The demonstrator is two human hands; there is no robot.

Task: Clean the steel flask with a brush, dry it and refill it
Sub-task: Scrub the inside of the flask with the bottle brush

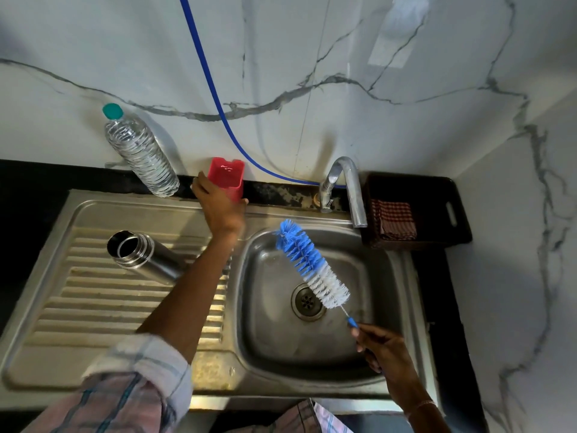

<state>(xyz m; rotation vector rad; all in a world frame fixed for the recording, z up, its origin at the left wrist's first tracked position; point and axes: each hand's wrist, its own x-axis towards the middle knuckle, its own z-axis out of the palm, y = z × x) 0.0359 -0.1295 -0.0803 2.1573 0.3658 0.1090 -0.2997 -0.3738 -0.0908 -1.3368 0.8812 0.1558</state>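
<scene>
The steel flask [140, 256] stands uncapped on the ribbed drainboard [93, 295], its open mouth facing up. My right hand [384, 348] grips the blue handle of a bottle brush [312, 265], whose blue and white bristles hang over the sink basin [312, 342]. My left hand [218, 203] reaches across to the back ledge and holds a red container [226, 178] from the front. The flask is apart from both hands.
A clear plastic water bottle [140, 151] with a green cap stands at the back left. A steel tap [346, 185] arches over the basin. A dark basket [437, 210] holding a checked cloth [395, 218] sits at the right. A blue hose [218, 101] runs down the wall.
</scene>
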